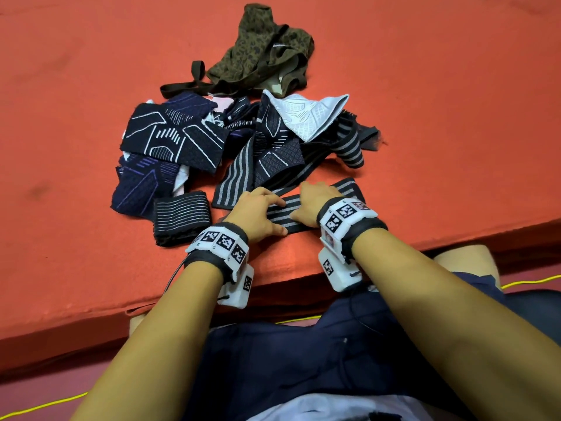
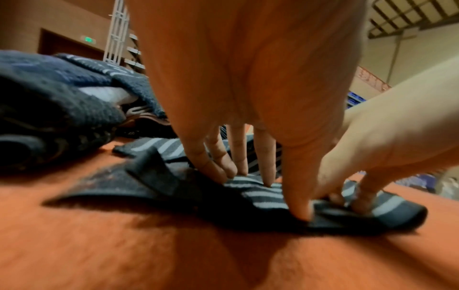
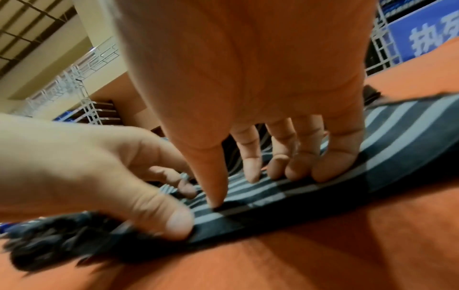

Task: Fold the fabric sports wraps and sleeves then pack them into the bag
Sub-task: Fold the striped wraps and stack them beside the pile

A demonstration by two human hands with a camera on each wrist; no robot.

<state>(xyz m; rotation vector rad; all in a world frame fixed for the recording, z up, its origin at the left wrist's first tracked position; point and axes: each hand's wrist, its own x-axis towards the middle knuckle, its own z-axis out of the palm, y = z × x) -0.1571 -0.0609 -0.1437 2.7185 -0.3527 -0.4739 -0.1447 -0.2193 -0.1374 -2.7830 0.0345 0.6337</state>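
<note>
Striped wrap (image 1: 282, 212): black with grey stripes, lying flat on the orange mat (image 1: 91, 117) near its front edge, just in front of the person. Its long axis runs from near-left to far-right, stripes running along its length; the far-right end points toward the pile.
Left hand (image 1: 258, 215): fingers spread fairly straight, tips and thumb pressing down on the wrap's left part.
Right hand (image 1: 309, 205): likewise flat-fingered, pressing the wrap just beside the left hand, thumbs nearly meeting.
Folded wrap (image 1: 181, 217): a squared-off black bundle with thin stripes, just left of the hands.
Pile (image 1: 212, 141): navy patterned sleeves, more striped bands, one white piece, heaped behind.
Bag (image 1: 267, 53): olive leopard-print, slumped at the far end, strap trailing left.
</note>
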